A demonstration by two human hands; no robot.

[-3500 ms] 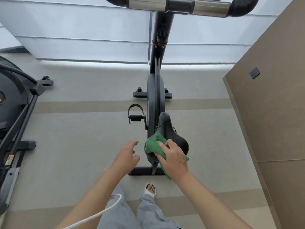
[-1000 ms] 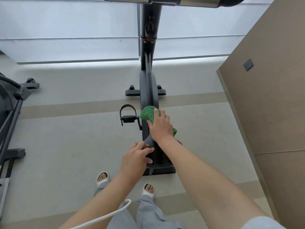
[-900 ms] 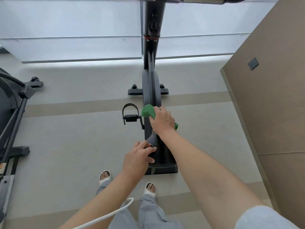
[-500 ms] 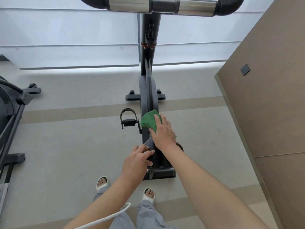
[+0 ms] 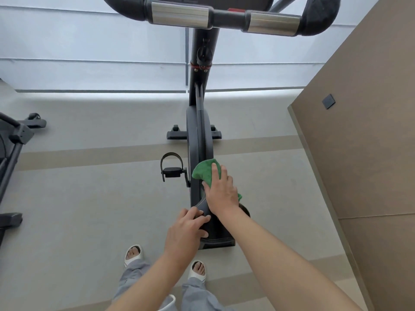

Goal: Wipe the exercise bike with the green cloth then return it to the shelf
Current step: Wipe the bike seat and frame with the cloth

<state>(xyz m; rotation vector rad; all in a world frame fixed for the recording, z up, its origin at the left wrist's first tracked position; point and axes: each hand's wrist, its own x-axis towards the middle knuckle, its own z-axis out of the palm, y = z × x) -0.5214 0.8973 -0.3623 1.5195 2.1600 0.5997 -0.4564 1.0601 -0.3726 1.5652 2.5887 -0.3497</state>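
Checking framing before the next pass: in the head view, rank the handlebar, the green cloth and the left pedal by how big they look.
1. handlebar, largest, though it sits nearest the camera, which inflates it.
2. green cloth, partly hidden under the right hand.
3. left pedal, close to the visible cloth in size, so this order is unsure.

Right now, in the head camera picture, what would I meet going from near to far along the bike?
Left hand on the saddle → right hand → green cloth on the frame → front foot bar → handlebar.
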